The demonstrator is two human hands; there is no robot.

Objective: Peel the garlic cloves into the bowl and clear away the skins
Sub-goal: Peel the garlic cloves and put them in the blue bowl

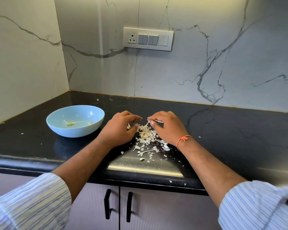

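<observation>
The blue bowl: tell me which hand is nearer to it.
Left. The left hand is just to the right of the blue bowl, by the pile of garlic skins. The right hand is beyond that pile, farther from the bowl.
</observation>
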